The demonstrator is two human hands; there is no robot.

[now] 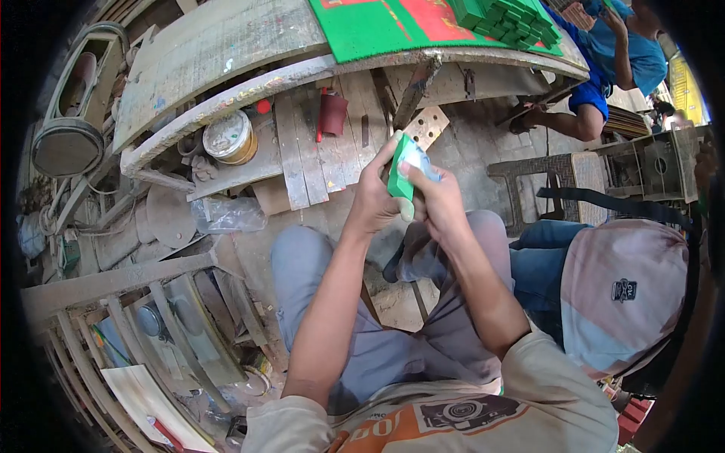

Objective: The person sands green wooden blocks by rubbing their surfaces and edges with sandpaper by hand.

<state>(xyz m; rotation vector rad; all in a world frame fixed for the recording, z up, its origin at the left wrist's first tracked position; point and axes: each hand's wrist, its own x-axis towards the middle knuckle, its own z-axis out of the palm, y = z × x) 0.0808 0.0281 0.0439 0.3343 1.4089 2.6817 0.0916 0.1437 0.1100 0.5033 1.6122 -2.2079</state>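
Head view, left hand (pixel 374 195) clasping a green block (pixel 396 174), right hand (pixel 444 202) pinching a pale bluish piece (pixel 418 157) against it, block held out between the grey-trousered knees (pixel 300 255) and a worn wooden table (pixel 226 47)

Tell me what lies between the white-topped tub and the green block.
In the head view, wooden planks span most of the stretch from the white-topped tub; then comes the left hand, holding the green block.
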